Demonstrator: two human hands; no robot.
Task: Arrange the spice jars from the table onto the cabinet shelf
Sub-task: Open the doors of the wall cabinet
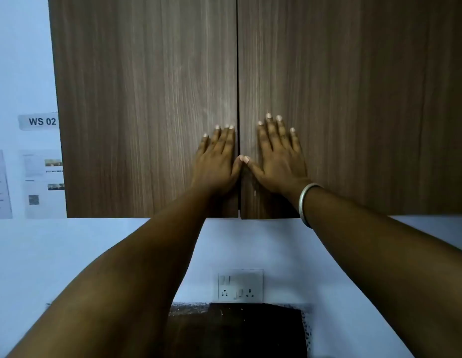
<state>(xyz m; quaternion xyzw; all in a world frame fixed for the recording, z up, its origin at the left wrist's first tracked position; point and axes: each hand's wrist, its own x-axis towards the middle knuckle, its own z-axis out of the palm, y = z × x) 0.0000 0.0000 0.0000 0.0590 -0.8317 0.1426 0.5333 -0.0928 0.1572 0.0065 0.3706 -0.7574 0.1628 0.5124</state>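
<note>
Left hand (216, 161) and right hand (279, 156) flat, fingers spread, on shut cabinet doors (147, 99), thumbs at centre seam. Spice jars not visible, probably below. Push evenly near the seam.

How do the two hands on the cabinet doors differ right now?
The left hand lies on the left door; the right hand lies on the right door. The right hand reaches higher, fingers more spread. Only the right wrist wears a bangle. Both are flat, palms down, thumbs meeting at the seam, holding nothing.
</note>
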